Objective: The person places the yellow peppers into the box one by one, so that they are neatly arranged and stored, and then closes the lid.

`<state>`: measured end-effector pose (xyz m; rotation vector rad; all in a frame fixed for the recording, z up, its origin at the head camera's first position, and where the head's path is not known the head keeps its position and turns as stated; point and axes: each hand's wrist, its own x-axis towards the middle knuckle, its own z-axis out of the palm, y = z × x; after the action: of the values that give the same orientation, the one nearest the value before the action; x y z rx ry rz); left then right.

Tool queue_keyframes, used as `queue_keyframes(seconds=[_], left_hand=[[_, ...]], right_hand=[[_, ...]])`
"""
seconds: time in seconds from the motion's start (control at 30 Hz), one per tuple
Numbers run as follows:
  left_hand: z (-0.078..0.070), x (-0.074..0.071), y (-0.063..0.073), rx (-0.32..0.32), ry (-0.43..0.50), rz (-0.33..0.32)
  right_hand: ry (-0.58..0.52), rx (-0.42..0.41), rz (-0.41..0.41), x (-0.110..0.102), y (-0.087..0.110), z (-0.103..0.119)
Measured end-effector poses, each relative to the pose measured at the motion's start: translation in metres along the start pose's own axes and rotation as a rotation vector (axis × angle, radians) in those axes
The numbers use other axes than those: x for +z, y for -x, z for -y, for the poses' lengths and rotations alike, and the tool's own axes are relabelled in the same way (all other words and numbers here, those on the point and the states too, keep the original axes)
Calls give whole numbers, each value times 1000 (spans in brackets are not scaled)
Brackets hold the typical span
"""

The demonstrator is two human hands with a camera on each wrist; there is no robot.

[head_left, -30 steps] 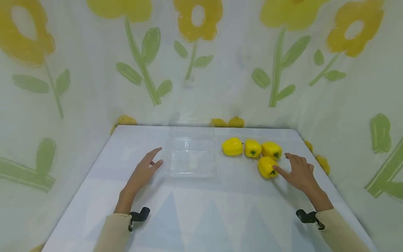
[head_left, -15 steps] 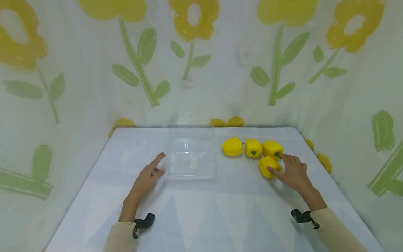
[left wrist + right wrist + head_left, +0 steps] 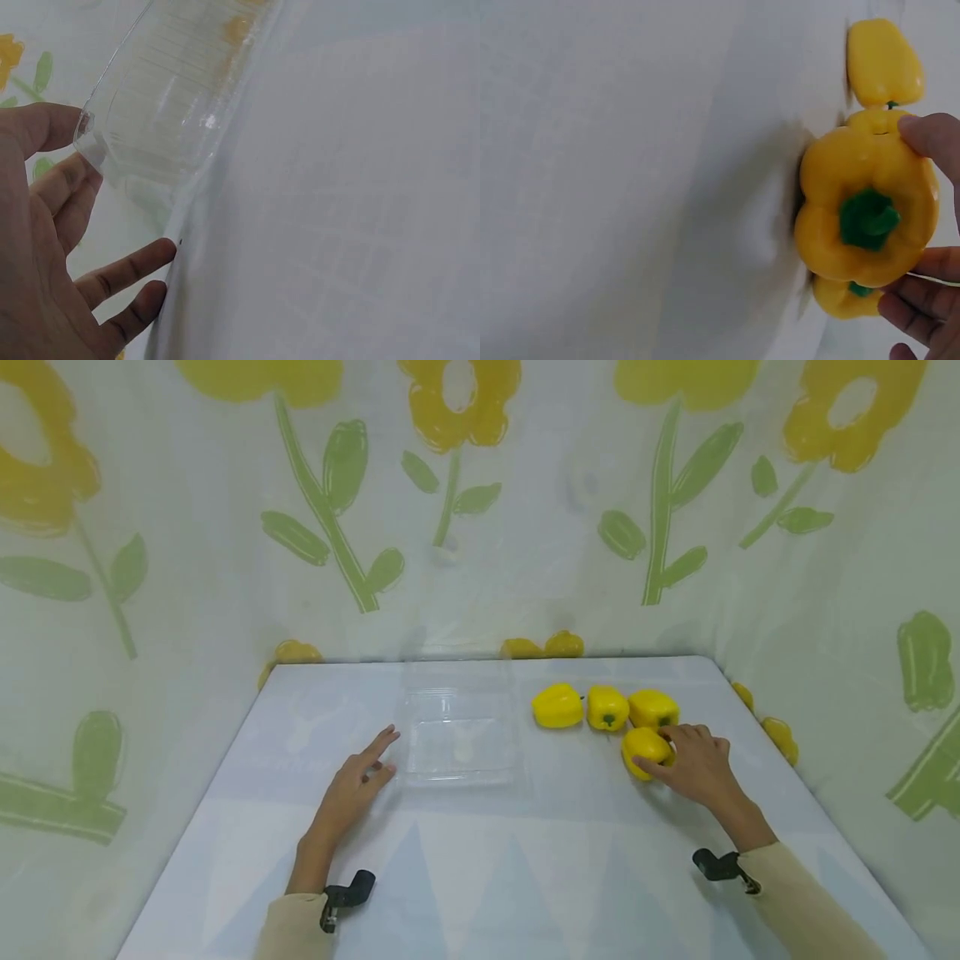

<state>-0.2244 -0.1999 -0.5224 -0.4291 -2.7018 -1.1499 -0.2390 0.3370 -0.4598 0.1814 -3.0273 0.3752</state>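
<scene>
My right hand [image 3: 699, 764] grips the front yellow bell pepper [image 3: 643, 752], thumb on its near side and fingers at its far side. In the right wrist view this bell pepper [image 3: 847, 161] turns its green stem toward the camera. Behind it on the table sit three more: a left one [image 3: 557, 706], a middle one [image 3: 607, 707] and a right one [image 3: 654, 707] close to my fingers. My left hand [image 3: 348, 793] has its fingers loosely extended at the left side of a clear plastic container [image 3: 461, 777]. In the left wrist view a fingertip overlaps the container's rim [image 3: 88, 142].
The white table [image 3: 480, 868] carries pale blue triangles near its front. Behind and beside it hangs a white curtain-like backdrop [image 3: 525, 568] with yellow flowers printed on it. The container's transparent raised lid [image 3: 457, 672] reaches toward the table's back edge.
My right hand has moved left and its fingers have closed round the front bell pepper. My left hand has shifted slightly toward the container. The head view has moved a little.
</scene>
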Motion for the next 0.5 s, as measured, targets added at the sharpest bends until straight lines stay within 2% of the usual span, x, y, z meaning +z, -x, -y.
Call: queue_keyframes(seconds=[0.2, 0.5], left_hand=[[2, 0, 1, 15, -10, -3], [2, -1, 2, 1, 0, 4]], right_hand=[[-2, -5, 47, -10, -5, 2], [-26, -58, 43, -18, -3, 6]])
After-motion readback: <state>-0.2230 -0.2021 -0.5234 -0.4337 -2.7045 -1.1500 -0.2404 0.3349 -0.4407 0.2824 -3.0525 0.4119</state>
